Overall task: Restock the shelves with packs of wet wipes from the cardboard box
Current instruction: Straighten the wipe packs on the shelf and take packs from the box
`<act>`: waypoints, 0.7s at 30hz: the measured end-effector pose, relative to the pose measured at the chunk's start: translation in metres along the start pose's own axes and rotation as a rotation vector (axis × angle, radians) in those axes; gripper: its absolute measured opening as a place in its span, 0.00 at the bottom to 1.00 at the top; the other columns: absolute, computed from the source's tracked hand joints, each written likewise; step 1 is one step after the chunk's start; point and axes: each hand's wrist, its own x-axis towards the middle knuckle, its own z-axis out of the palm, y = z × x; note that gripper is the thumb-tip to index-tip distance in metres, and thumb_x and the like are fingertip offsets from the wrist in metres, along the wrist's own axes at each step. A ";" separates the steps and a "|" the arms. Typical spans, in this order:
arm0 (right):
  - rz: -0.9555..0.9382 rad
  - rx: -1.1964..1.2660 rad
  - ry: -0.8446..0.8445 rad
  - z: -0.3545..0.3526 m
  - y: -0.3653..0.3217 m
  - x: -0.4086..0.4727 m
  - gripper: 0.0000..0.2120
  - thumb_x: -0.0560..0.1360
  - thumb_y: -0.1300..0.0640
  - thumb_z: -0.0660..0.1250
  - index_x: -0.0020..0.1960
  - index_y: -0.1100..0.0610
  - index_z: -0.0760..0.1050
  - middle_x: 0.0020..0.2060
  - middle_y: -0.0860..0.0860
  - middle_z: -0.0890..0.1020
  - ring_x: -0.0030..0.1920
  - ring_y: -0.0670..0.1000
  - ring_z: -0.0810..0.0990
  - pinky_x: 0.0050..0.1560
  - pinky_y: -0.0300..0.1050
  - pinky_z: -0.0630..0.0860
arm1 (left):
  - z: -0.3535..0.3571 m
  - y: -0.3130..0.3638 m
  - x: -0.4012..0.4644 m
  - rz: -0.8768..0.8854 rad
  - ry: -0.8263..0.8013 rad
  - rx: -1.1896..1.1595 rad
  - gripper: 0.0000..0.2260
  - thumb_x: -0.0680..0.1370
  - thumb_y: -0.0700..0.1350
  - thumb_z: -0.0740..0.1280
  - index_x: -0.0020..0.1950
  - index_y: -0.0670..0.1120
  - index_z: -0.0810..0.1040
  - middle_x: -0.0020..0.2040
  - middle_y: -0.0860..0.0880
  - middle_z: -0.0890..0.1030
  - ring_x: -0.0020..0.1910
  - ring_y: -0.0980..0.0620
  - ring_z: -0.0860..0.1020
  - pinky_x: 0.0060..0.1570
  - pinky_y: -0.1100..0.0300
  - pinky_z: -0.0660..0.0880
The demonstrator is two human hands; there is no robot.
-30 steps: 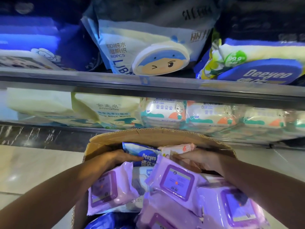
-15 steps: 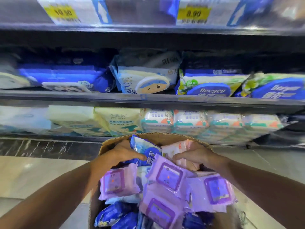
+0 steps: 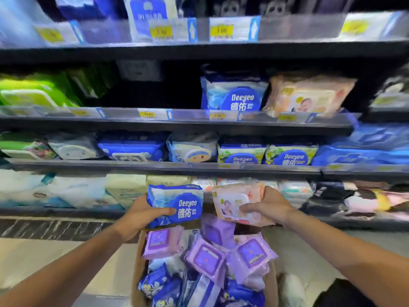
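My left hand (image 3: 141,214) grips a blue Deeyeo wipes pack (image 3: 177,202), held above the cardboard box (image 3: 137,273). My right hand (image 3: 269,207) holds a pink baby wipes pack (image 3: 234,202) beside it. Both packs hang in front of the lowest shelf. The box below is full of purple packs (image 3: 205,258) and blue packs (image 3: 159,284). On the shelf two levels up stand a matching blue Deeyeo pack (image 3: 234,94) and a matching pink pack (image 3: 309,94), with a dark gap to their left.
Shelves (image 3: 177,125) run across the whole view, with price tags (image 3: 147,114) along their edges. Green packs (image 3: 33,94) sit at the left. The middle shelf holds blue and green-white Deeyeo packs (image 3: 241,155). Pale tiled floor (image 3: 44,258) lies left of the box.
Both hands have lifted out of the box, each with a pack. The view has tilted upward, so that higher shelves now show.
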 end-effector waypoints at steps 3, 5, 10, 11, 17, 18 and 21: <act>-0.057 0.085 0.054 -0.018 -0.004 -0.031 0.25 0.56 0.52 0.85 0.50 0.54 0.82 0.43 0.46 0.87 0.46 0.48 0.86 0.53 0.50 0.82 | 0.000 0.018 -0.031 0.083 0.079 -0.029 0.20 0.66 0.39 0.80 0.56 0.46 0.83 0.46 0.51 0.87 0.42 0.55 0.85 0.36 0.65 0.78; -0.108 0.144 0.064 -0.030 -0.006 -0.054 0.23 0.59 0.55 0.84 0.51 0.54 0.82 0.43 0.46 0.88 0.46 0.48 0.86 0.56 0.52 0.81 | 0.001 0.031 -0.050 0.123 0.106 -0.050 0.20 0.66 0.38 0.80 0.56 0.46 0.82 0.46 0.52 0.87 0.42 0.56 0.85 0.35 0.67 0.78; -0.229 0.279 0.088 -0.061 -0.019 -0.103 0.24 0.63 0.63 0.82 0.57 0.55 0.81 0.46 0.48 0.88 0.48 0.49 0.87 0.56 0.48 0.82 | 0.008 0.062 -0.085 0.193 0.127 -0.097 0.27 0.57 0.45 0.85 0.53 0.44 0.83 0.45 0.46 0.87 0.44 0.48 0.86 0.48 0.50 0.82; -0.238 0.299 0.093 -0.068 -0.021 -0.110 0.25 0.63 0.64 0.82 0.58 0.56 0.80 0.47 0.49 0.88 0.49 0.50 0.87 0.57 0.51 0.81 | 0.010 0.068 -0.089 0.191 0.127 -0.103 0.29 0.53 0.48 0.85 0.52 0.44 0.83 0.44 0.44 0.87 0.44 0.45 0.84 0.50 0.45 0.80; -0.266 0.384 0.161 -0.109 -0.030 -0.132 0.31 0.55 0.54 0.86 0.56 0.57 0.81 0.47 0.52 0.88 0.49 0.54 0.87 0.55 0.54 0.82 | 0.027 0.110 -0.105 0.278 0.112 -0.143 0.21 0.59 0.49 0.81 0.46 0.39 0.84 0.33 0.40 0.82 0.25 0.53 0.72 0.26 0.64 0.67; -0.280 0.390 0.184 -0.116 -0.033 -0.135 0.30 0.57 0.54 0.85 0.56 0.57 0.81 0.46 0.51 0.88 0.48 0.53 0.87 0.51 0.51 0.83 | 0.030 0.118 -0.105 0.277 0.107 -0.145 0.19 0.62 0.46 0.82 0.46 0.38 0.83 0.31 0.40 0.81 0.23 0.54 0.71 0.24 0.66 0.66; -0.303 0.445 0.241 -0.137 -0.041 -0.142 0.24 0.63 0.61 0.82 0.57 0.55 0.80 0.45 0.50 0.88 0.44 0.50 0.87 0.37 0.41 0.82 | 0.036 0.134 -0.096 0.289 0.122 -0.143 0.16 0.68 0.42 0.80 0.49 0.35 0.81 0.31 0.42 0.82 0.22 0.55 0.71 0.22 0.66 0.67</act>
